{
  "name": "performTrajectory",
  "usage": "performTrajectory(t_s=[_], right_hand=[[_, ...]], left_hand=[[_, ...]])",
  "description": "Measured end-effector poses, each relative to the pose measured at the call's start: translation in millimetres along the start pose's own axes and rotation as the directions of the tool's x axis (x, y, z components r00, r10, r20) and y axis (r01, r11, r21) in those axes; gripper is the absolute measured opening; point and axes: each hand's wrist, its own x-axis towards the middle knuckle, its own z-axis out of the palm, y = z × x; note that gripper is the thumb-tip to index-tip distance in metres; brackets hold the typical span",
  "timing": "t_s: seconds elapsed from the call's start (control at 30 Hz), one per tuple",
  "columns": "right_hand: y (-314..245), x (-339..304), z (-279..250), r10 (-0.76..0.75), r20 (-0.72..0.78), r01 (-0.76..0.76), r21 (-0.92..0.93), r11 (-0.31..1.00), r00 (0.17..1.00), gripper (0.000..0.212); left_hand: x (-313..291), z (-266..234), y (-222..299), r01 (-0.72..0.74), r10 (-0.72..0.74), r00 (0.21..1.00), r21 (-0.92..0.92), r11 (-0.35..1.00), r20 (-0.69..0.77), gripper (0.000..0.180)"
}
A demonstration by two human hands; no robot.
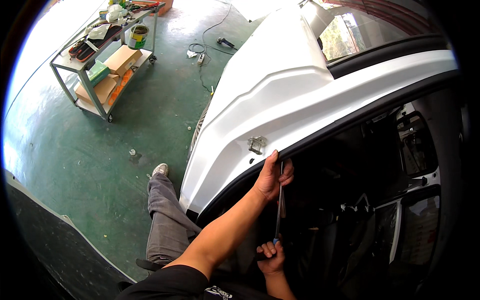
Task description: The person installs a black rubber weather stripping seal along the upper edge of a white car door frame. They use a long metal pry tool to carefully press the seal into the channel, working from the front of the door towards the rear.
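A white car body (280, 95) has a door opening edged by a black rubber door seal (325, 132). My left hand (272, 175) is closed at this seal, its thumb on the rubber and its fingers curled inside the opening. Lower down, my right hand (271, 256) grips the dark handle of a screwdriver, blue near the shaft. The long thin screwdriver (278, 220) points upward, its upper end beside my left fingers; its tip is hard to make out. A metal door striker (256, 144) sits on the white pillar just above my left hand.
The dark car interior (330, 200) lies to the right. A wheeled metal cart (65, 62) with boxes, a bucket and tools stands far left. A corded power tool (226, 43) and its cable lie on the green floor (100, 160). A dark panel (60, 240) borders the lower left.
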Motion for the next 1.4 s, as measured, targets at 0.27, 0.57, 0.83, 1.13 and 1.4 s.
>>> performTrajectory(t_s=[0.27,0.57,0.83,1.13,1.4], right_hand=[[-7,-1,3,0.050,0.012,-0.050,0.084,0.995,0.999,0.029],[-3,2,6,-0.007,-0.012,0.007,0.001,1.000,1.000,0.027],[-6,3,-5,0.069,0.027,-0.072,0.099,0.992,0.997,0.030],[-2,3,-6,0.047,-0.017,-0.046,0.072,0.996,0.999,0.028],[-4,0,7,0.063,-0.103,-0.053,0.090,0.995,0.993,0.014]], left_hand=[[1,1,-1,-0.054,0.056,0.998,-0.095,0.994,0.021,0.056],[2,-3,-3,-0.049,0.052,0.998,-0.120,0.992,0.020,0.056],[3,-7,-4,-0.019,0.025,0.998,-0.111,0.994,0.055,0.057],[2,0,0,-0.024,0.025,1.000,-0.084,0.996,0.005,0.059],[3,-6,-6,-0.023,0.031,0.999,-0.182,0.983,0.040,0.052]])
